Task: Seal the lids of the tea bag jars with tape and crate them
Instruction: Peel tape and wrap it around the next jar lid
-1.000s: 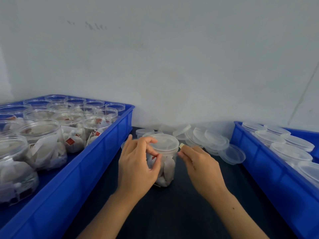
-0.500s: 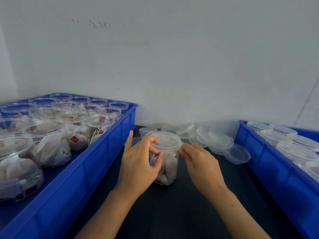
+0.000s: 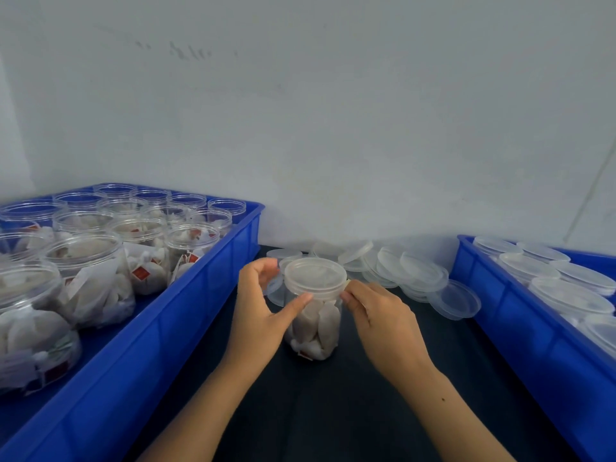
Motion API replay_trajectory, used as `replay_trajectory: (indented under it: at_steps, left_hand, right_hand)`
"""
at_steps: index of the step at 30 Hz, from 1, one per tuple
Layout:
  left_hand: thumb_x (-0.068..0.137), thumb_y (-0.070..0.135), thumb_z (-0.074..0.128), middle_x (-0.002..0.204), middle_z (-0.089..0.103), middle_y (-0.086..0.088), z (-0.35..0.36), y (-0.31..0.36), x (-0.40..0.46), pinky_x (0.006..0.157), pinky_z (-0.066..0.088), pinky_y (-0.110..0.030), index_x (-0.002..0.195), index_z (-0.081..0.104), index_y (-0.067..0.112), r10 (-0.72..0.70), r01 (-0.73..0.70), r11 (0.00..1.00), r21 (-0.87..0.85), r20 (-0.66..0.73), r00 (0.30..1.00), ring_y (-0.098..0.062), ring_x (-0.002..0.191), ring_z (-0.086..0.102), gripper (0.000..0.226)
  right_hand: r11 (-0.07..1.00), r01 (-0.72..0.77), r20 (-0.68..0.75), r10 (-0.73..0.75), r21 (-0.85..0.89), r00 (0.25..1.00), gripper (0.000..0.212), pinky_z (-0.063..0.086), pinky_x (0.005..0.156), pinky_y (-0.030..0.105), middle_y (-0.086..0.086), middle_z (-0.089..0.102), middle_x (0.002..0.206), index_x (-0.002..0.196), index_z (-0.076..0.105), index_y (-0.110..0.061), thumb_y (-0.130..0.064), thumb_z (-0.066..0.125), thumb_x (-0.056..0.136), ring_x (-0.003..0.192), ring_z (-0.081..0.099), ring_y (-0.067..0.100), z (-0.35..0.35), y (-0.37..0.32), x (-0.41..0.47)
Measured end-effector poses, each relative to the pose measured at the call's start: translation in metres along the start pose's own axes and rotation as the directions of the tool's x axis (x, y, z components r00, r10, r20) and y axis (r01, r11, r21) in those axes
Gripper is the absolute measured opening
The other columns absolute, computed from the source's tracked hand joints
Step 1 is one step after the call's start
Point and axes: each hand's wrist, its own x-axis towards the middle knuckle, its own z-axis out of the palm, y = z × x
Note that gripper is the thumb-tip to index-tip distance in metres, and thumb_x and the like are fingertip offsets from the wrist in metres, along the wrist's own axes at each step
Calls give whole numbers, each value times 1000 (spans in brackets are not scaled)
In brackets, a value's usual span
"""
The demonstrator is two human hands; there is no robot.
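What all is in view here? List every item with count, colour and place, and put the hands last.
Clear plastic jar of white tea bags with a translucent lid: one, on the dark tabletop, centre, between both hands.
Blue plastic crate on the left: one, holding lidless clear jars of tea bags.
Open clear jars of tea bags: more than a dozen, clear with white bags and red tags, in the left crate.
Blue plastic crate on the right: one, holding lidded jars.
Lidded clear jars: at least seven, in the right crate.
Loose translucent round lids: a pile, uncounted, by the wall behind the centre jar.
Dark tabletop: one, between the crates.
Left hand: grip on the jar's lid.
Right hand: pinches at the lid's rim; tape not discernible.
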Motion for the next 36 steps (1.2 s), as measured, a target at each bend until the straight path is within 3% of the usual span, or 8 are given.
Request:
replay_trajectory:
  at_steps: [4,10,14,20,27,31,34,36]
  left_hand:
    - [60,48,73,122,59,15,13,-6,-2,82,49,-10,117,51,32,-278,320,909,-268,183,943,-1,116,56,63]
    - [58,44,75,115,61,18,21,-3,-3,71,44,0,114,52,36,-279,339,892,-298,226,933,21,94,56,61]
    - [59,49,87,115,68,9,14,1,-6,75,46,-5,123,56,25,-249,337,891,-302,295,922,6,102,62,75]
    - [57,49,75,104,73,10,20,13,-12,74,50,-12,113,60,21,-201,357,853,-380,393,897,-5,98,67,64]
    - [56,53,73,104,73,5,22,16,-16,75,54,-20,112,61,22,-203,392,829,-399,438,876,-12,98,69,64]
    - [57,49,75,104,74,-2,23,18,-17,75,54,-21,114,61,16,-193,404,814,-417,461,866,-17,97,69,67]
    - [50,53,83,102,74,-4,21,22,-18,74,55,-22,108,66,20,-178,411,801,-436,481,858,-19,96,70,69]
    - [41,61,87,99,75,-2,20,24,-18,71,55,-21,103,67,21,-176,439,779,-448,516,838,-16,92,71,77]
  right_hand:
    - [1000,-7,-15,7,18,1000,28,46,67,31,-2,55,85,97,55,-21,-36,32,103,74,52,16,2,-1,0]
    - [999,32,-4,-32,22,999,24,46,67,31,-2,53,85,99,53,-22,-33,31,104,74,51,16,-3,1,-4]
    - [995,84,5,-85,55,996,25,44,64,28,-6,52,81,98,55,-26,-37,33,101,72,49,14,-16,1,-14]
    - [993,89,60,-84,-77,995,44,49,74,25,-13,54,90,104,53,-37,-53,15,91,82,53,5,-45,1,-30]
    - [994,-5,147,21,-107,989,23,51,77,28,-15,53,89,91,30,-48,-58,10,93,80,54,3,-50,4,-38]
    - [996,-86,251,88,-19,964,48,51,77,30,-13,55,85,88,36,-47,-72,-3,75,79,54,3,-51,7,-39]
    - [989,-127,317,98,72,943,59,52,81,32,-10,61,91,106,40,-53,-79,1,70,83,58,5,-53,13,-38]
    - [968,-183,370,109,170,922,68,53,81,34,-1,66,92,125,28,-63,-85,9,64,83,62,11,-55,17,-38]
